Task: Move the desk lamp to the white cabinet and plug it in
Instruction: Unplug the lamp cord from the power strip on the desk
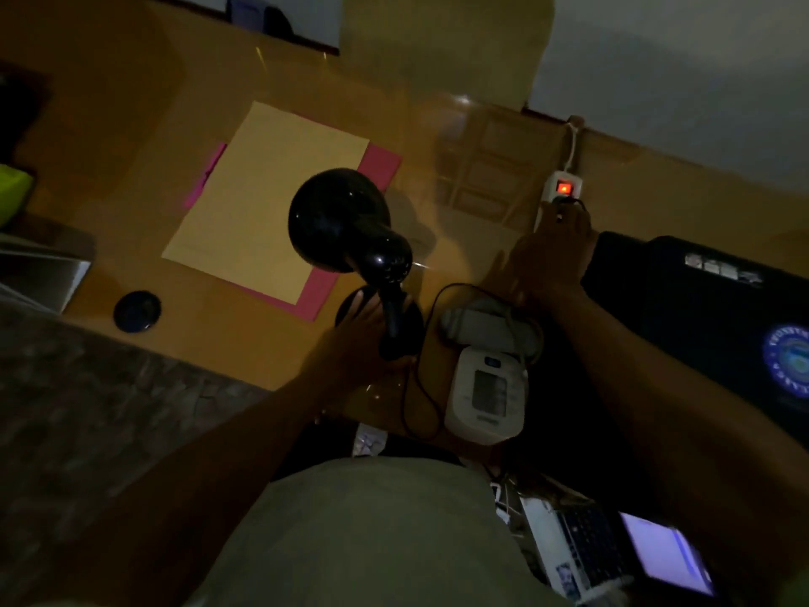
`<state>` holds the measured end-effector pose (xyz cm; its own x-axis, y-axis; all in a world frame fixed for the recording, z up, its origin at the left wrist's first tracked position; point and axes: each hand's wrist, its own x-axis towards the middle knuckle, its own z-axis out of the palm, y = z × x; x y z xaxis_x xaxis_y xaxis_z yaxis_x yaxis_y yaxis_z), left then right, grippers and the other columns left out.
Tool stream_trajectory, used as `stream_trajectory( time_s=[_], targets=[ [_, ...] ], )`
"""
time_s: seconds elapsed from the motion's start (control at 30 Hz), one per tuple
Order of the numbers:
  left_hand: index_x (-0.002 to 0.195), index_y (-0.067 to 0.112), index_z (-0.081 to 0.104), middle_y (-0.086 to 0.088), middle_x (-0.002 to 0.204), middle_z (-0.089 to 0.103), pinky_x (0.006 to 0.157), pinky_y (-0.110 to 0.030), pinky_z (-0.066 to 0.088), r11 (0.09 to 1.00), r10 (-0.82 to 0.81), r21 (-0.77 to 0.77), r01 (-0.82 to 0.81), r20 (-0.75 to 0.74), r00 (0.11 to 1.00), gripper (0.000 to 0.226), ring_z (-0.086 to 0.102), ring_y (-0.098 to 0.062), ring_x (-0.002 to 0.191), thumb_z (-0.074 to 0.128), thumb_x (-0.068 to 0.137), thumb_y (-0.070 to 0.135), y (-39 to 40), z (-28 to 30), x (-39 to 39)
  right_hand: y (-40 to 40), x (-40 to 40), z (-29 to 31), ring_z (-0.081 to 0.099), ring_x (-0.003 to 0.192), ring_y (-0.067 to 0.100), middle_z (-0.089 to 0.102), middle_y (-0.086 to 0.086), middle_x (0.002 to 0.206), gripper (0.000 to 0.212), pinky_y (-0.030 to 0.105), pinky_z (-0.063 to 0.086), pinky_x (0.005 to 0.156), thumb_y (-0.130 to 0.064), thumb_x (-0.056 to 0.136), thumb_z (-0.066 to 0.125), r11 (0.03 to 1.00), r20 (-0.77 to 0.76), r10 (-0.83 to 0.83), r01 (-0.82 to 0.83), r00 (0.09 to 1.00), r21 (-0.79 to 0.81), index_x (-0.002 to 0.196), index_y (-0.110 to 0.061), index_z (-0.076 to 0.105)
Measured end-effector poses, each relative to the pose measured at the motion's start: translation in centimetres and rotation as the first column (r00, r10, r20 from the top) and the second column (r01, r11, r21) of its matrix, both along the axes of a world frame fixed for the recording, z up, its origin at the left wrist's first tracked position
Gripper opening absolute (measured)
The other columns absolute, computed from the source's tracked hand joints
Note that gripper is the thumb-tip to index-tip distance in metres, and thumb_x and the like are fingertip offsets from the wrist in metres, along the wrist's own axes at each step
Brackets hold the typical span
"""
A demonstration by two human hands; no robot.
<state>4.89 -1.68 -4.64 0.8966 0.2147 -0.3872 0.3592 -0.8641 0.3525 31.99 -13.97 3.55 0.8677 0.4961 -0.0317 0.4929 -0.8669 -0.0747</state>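
On the desk (pixel 131 124), near its front edge, the lamp (pixel 346 230) stands on its round base, head tipped up and left; its black cord (pixel 420 387) loops off the front edge and, as far as the dim light shows, runs back toward the power strip (pixel 558 190) at the rear right; the strip's switch glows red. The left hand (pixel 363 330) is wrapped round the lamp's lower stem just above the base, fingers closed on it; the right hand (pixel 556 251) reaches to the strip, fingertips at a dark plug there; whether they pinch it or only touch it I cannot tell.

By my reading the task is barely begun: the lamp is not yet lifted, the plug looks not yet pulled, and no white cabinet is in view; unplugging, carrying, setting down and plugging in all remain.

Counted: one lamp; one cord; one strip; two hands; one blood-pressure monitor (pixel 486 396) just right of the cord, its grey cuff (pixel 486 326) behind it; one yellow sheet (pixel 267 199) lying on one red sheet (pixel 381 164), with a pink edge showing at the left; one dark round disc (pixel 137 311) at the left; one laptop (pixel 613 549) low at the right, screen lit; one black bag (pixel 700 308) at the right.
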Motion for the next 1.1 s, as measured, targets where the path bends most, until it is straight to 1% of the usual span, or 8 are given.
stream_trajectory(
  time_s=[0.33,0.5,0.6,0.67,0.77,0.83,0.97,1.1],
  targets=[
    [0.157,0.017,0.001,-0.016,0.165,-0.006,0.122,-0.051,-0.002,0.922,0.331,0.248,-0.298,-0.105,0.938,0.096,-0.007,-0.033,0.152,0.036,0.087,0.073,-4.1,2.9,-1.4,0.9,3.7,-2.3,0.042,0.128,0.045,0.043,0.03,0.142,0.044,0.05,0.033,0.106,-0.019,0.094,0.047,0.987,-0.046,0.126,-0.13,0.991,-0.095,0.133,0.001,0.051],
    [0.141,0.01,0.044,-0.021,0.146,0.042,0.103,-0.044,0.04,0.834,0.536,0.031,-0.55,-0.278,0.797,0.067,0.043,-0.039,0.132,0.054,0.09,0.053,-7.6,7.7,0.8,0.7,4.0,-1.5,0.042,0.129,0.046,0.046,0.032,0.139,0.076,0.053,0.032,0.107,-0.035,0.079,0.01,0.995,-0.002,0.102,-0.102,0.995,0.004,0.131,0.001,0.052],
    [0.076,0.015,0.06,-0.004,0.088,0.067,0.063,-0.027,0.041,0.833,0.441,-0.171,-0.526,-0.369,0.818,0.041,0.065,-0.022,0.081,0.055,0.09,0.053,-7.4,10.7,3.5,0.6,4.3,-0.9,0.041,0.133,0.042,0.043,0.025,0.146,0.057,0.048,0.031,0.108,-0.032,0.088,0.035,0.997,-0.014,0.068,-0.067,0.998,0.042,0.135,-0.005,0.052],
    [0.065,0.03,0.055,0.012,0.071,0.06,0.057,-0.021,0.041,0.742,0.391,-0.448,-0.499,-0.317,0.864,0.037,0.059,-0.004,0.069,0.054,0.091,0.056,-7.4,12.7,6.5,0.6,5.5,-0.2,0.042,0.133,0.04,0.044,0.021,0.146,0.05,0.046,0.032,0.108,-0.027,0.091,0.048,0.995,-0.032,0.037,-0.034,0.999,0.096,0.137,-0.008,0.052],
    [0.097,0.028,0.066,0.018,0.103,0.068,0.083,-0.017,0.05,0.7,0.447,-0.587,-0.406,-0.082,0.891,0.014,0.063,-0.001,0.102,0.059,0.093,0.04,-7.5,13.5,11.3,0.4,7.8,0.3,0.048,0.126,0.04,0.051,0.019,0.139,0.05,0.045,0.039,0.103,-0.027,0.09,0.052,0.989,-0.057,-0.032,0.04,0.998,0.141,0.137,-0.009,0.053],
    [0.125,0.014,0.056,-0.002,0.136,0.056,0.098,-0.025,0.044,0.747,0.476,-0.533,-0.397,0.012,0.88,0.038,0.053,-0.02,0.125,0.063,0.092,0.031,-7.4,12.7,14.8,0.1,9.7,0.5,0.052,0.126,0.039,0.053,0.018,0.14,0.053,0.045,0.044,0.105,-0.032,0.091,0.055,0.98,-0.191,-0.079,0.111,0.978,0.164,0.138,-0.009,0.053],
    [0.141,0.014,0.043,-0.011,0.144,0.044,0.102,-0.034,0.042,0.787,0.503,-0.453,-0.419,0.077,0.861,0.057,0.047,-0.028,0.129,0.065,0.089,0.02,-6.8,10.3,21.1,-0.7,12.8,0.7,0.063,0.117,0.027,0.067,0.009,0.128,0.041,0.031,0.049,0.093,-0.038,0.088,0.067,0.98,-0.454,-0.053,0.133,0.889,0.146,0.125,-0.022,0.067],
    [0.146,0.016,0.037,-0.012,0.152,0.037,0.105,-0.042,0.04,0.79,0.518,-0.395,-0.47,0.02,0.855,0.062,0.043,-0.033,0.135,0.064,0.09,0.017,-5.6,6.6,25.7,-0.6,13.9,0.6,0.068,0.108,0.025,0.072,0.006,0.119,0.033,0.029,0.05,0.084,-0.031,0.083,0.074,0.994,-0.408,0.014,0.032,0.913,0.106,0.115,-0.025,0.074]
  ],
)
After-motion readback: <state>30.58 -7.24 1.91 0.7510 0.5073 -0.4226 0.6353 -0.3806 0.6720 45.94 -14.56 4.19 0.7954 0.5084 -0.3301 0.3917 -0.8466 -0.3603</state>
